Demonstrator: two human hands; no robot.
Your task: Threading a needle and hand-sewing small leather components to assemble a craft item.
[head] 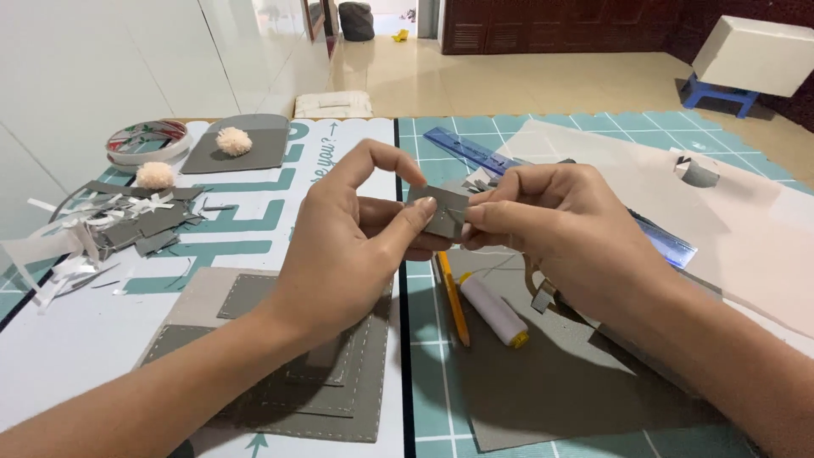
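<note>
My left hand (356, 246) and my right hand (551, 229) meet above the mat, both pinching one small grey felt piece (447, 210) between thumbs and fingers. A thin thread runs from the piece toward my right hand. Below my hands lie a white thread spool (494, 310) and an orange pencil (453, 298) on a large grey felt sheet (543, 382). Under my left wrist sits a stack of stitched grey felt pieces (339, 399).
A blue ruler (475, 153) lies behind my hands. Grey and white offcuts (110, 229) pile at the left, with two cream pom-poms (234, 141) and a tape roll (146, 140). A pale pink sheet (746, 229) covers the right. The teal cutting mat (424, 356) lies underneath.
</note>
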